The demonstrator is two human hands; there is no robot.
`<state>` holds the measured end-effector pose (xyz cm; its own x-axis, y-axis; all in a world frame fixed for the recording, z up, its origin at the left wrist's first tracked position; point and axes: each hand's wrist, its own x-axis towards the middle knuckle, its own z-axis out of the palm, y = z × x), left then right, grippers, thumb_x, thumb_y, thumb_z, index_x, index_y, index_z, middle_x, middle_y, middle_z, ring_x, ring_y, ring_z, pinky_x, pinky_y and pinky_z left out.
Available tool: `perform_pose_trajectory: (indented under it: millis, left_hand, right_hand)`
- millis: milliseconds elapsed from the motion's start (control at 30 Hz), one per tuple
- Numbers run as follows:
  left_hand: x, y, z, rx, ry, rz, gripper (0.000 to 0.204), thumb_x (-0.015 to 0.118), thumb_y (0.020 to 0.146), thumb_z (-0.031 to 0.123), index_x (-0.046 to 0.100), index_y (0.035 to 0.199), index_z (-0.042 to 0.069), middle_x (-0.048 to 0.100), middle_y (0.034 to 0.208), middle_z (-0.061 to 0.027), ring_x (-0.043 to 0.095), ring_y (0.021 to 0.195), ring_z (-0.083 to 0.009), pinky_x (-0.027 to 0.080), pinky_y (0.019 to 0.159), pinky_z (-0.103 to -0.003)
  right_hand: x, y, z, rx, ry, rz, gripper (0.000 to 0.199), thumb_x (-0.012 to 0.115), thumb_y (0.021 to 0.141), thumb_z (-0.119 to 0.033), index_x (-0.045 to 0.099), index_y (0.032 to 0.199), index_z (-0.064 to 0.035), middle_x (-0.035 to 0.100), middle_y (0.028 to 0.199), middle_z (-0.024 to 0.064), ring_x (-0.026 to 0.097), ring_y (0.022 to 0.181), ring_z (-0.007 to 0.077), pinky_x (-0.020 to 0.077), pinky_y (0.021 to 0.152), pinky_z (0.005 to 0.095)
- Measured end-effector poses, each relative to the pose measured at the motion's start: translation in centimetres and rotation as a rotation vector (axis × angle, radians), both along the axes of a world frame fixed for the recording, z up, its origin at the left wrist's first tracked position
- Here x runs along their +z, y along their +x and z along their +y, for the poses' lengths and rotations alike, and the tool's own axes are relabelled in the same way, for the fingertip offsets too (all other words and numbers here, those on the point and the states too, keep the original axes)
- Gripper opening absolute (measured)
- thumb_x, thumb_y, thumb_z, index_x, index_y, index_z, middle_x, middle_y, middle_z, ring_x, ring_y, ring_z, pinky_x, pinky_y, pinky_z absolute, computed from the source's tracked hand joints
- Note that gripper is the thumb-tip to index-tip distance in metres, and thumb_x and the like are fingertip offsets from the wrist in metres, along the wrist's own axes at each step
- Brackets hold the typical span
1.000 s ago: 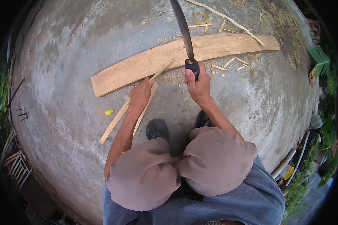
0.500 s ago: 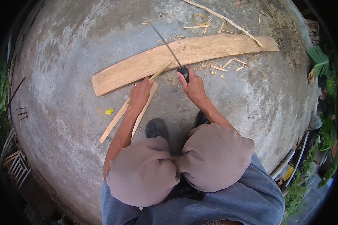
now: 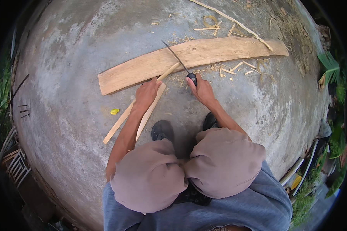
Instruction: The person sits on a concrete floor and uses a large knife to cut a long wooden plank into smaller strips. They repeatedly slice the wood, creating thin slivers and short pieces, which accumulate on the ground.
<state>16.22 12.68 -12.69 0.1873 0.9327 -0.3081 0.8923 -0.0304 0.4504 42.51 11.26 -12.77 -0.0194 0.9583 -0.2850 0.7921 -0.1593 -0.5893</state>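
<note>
We are curling the fingers of our right hand (image 3: 201,90) firmly around the black handle (image 3: 192,79) of a long knife (image 3: 172,54), the thumb showing on its left side. With our left hand (image 3: 146,94) we are gripping a pale stick (image 3: 169,72), the fingers bending around it and mostly hiding beneath the knuckles. The stick's far end is reaching over the near edge of a wide board (image 3: 138,71), and the blade is slanting past that tip, above the wood; we cannot tell whether the two are touching. A thin wooden strip (image 3: 152,109) is lying just right of our left forearm, and another length of wood (image 3: 118,122) is showing on its other side. Wood chips (image 3: 225,72) are littering the concrete floor (image 3: 65,96) along the board, a peeled branch (image 3: 235,21) is crossing its right end, and a yellow scrap (image 3: 114,111) is lying farther left.
</note>
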Motion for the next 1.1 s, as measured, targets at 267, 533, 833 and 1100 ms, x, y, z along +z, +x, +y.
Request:
perform_pose_trajectory:
  millis: [267,533,833,1100]
  left_hand:
    - [4.1,-0.6,-4.3,-0.182,-0.303,0.032,0.046,0.072,0.093,0.049,0.073,0.113,0.009,0.074,0.103,-0.0224,0.07,0.1,-0.0411,0.053,0.085,-0.052]
    - [3.0,0.5,-7.4,-0.133,0.493,0.053,0.047,0.083,0.084,0.037,0.065,0.119,0.011,0.068,0.116,-0.0163,0.064,0.113,-0.0389,0.05,0.091,-0.051]
    - [-3.8,-0.2,-12.3,0.295,0.261,0.089,0.033,0.072,0.097,0.025,0.06,0.121,0.007,0.06,0.112,-0.0187,0.061,0.107,-0.041,0.048,0.088,-0.05]
    - [0.5,-0.5,-8.8,0.226,-0.12,-0.55,0.036,0.062,0.106,0.037,0.07,0.113,0.003,0.06,0.079,-0.009,0.061,0.07,-0.0212,0.047,0.063,-0.037]
  right_hand:
    - [2.4,0.2,-1.5,0.161,0.628,-0.025,0.041,0.068,0.1,-0.035,0.064,0.13,-0.0076,0.061,0.124,0.0146,0.062,0.113,0.0327,0.0552,0.079,0.0498]
    - [-1.9,-0.9,-5.3,0.312,0.047,0.166,0.04,0.064,0.103,-0.041,0.065,0.105,-0.0013,0.07,0.089,0.0226,0.069,0.085,0.0426,0.052,0.077,0.0521]
    - [-1.5,-1.1,-6.4,-0.051,0.005,0.416,0.041,0.067,0.103,-0.039,0.061,0.101,0.0017,0.063,0.071,0.0187,0.063,0.064,0.034,0.0487,0.064,0.0453]
    - [-2.6,-1.4,-6.7,0.042,-0.168,0.52,0.039,0.066,0.103,-0.04,0.062,0.102,-0.0018,0.064,0.079,0.0156,0.062,0.073,0.0257,0.0484,0.068,0.0419]
